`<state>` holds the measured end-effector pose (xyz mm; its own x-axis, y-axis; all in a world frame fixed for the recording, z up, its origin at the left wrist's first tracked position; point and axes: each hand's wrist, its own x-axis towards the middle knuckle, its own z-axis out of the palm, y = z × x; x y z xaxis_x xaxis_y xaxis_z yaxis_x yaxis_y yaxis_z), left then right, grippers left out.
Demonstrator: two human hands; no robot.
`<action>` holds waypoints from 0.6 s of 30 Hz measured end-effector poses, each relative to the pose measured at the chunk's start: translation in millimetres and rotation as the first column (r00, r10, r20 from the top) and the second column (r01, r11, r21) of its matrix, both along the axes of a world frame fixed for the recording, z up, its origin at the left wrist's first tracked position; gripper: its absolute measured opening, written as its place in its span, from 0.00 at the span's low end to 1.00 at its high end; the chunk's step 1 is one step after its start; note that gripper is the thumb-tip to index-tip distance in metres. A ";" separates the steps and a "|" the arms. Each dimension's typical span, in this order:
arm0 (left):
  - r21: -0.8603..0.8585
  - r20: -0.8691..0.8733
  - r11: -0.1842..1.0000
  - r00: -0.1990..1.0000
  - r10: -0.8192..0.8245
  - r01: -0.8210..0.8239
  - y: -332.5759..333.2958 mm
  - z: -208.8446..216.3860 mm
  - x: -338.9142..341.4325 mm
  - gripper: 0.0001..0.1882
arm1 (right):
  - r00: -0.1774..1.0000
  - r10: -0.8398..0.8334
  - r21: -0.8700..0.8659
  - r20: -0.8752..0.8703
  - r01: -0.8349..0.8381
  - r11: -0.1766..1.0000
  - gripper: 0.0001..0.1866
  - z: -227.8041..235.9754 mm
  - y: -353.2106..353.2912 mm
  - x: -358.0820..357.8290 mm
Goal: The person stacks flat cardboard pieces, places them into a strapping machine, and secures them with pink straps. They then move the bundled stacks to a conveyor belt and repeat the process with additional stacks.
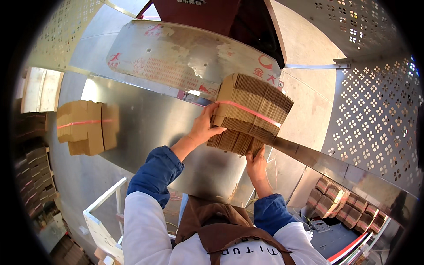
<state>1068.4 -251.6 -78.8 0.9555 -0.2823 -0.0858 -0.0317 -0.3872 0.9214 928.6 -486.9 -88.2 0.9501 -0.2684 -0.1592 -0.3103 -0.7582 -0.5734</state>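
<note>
A thick bundle of folded cardboard cartons [254,106] stands on the metal table, its many edges facing up and a pink strap around it. My left hand [204,127] grips its left side, with the thumb along the near face. My right hand [258,168] holds its lower right corner, fingers bent against the cardboard; the fingertips are partly hidden. A second strapped cardboard bundle [81,126] rests at the left end of the shiny metal table [145,119], apart from my hands.
Behind the bundle runs a worn metal plate [176,55] with red print, below a dark red machine housing [212,17]. A perforated panel [371,115] stands at right. More strapped bundles [333,196] are stacked lower right, with cardboard piles [35,176] at far left.
</note>
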 end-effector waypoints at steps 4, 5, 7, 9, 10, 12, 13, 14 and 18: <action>-0.137 -0.113 0.991 0.993 -0.019 0.003 2.3 -7.3 2.0 0.48 | 0.999 0.003 -0.017 -0.045 -0.004 1.000 0.41 2.5 1.7 2.0; -0.154 -0.130 0.988 0.991 -0.034 0.014 2.8 -9.4 3.0 0.48 | 1.000 0.004 -0.006 -0.027 -0.005 1.000 0.40 2.4 2.3 2.4; -0.190 -0.153 0.982 0.987 -0.045 0.015 -0.5 -12.5 3.9 0.48 | 1.000 0.005 0.016 0.009 -0.005 1.000 0.40 0.8 4.0 3.7; -0.199 -0.151 0.980 0.987 -0.046 0.015 -2.6 -13.0 2.6 0.48 | 1.000 -0.012 0.030 0.003 0.012 0.999 0.40 2.0 6.3 3.0; -0.190 -0.137 0.982 0.990 -0.041 0.014 -2.4 -12.2 2.5 0.48 | 1.000 -0.020 0.038 -0.004 0.020 0.999 0.40 2.0 7.8 1.1; -0.164 -0.115 0.986 0.993 -0.037 0.018 -3.6 -6.5 4.0 0.47 | 1.000 -0.016 0.029 0.017 0.015 0.999 0.40 -0.8 7.0 1.7; -0.186 -0.124 0.982 0.991 -0.040 0.016 -3.5 -6.4 3.2 0.47 | 0.999 -0.013 0.024 0.032 0.013 1.000 0.40 -1.7 6.2 3.0; -0.208 -0.133 0.978 0.990 -0.044 0.015 -2.7 -6.7 1.8 0.47 | 0.999 -0.016 0.031 0.031 0.015 0.999 0.40 -3.3 6.5 2.5; -0.250 -0.166 0.968 0.984 -0.067 0.024 -0.5 -7.1 1.5 0.46 | 1.000 -0.025 0.027 0.018 0.024 0.999 0.39 -4.2 7.1 2.8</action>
